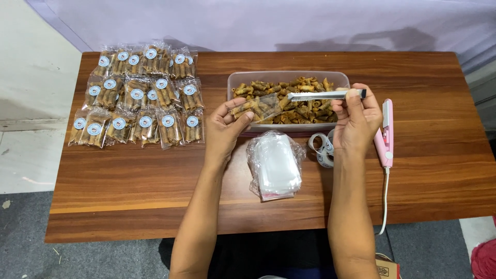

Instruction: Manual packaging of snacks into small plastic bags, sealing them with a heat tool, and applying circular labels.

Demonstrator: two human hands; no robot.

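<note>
My left hand [223,126] holds a small clear bag [257,107] partly filled with brown rolled snacks, just in front of a clear plastic tub [233,80] full of the same snacks. My right hand [356,121] grips metal tongs [323,95], whose tips point left into the bag's mouth. Both hands hover over the wooden table [429,150] near the tub's front edge.
A stack of empty clear bags [275,164] lies between my forearms. A strip of round stickers [322,149] sits beside it. A pink handheld sealer [386,135] with a white cord lies at the right. Several filled, stickered packs [139,95] are laid in rows at the back left.
</note>
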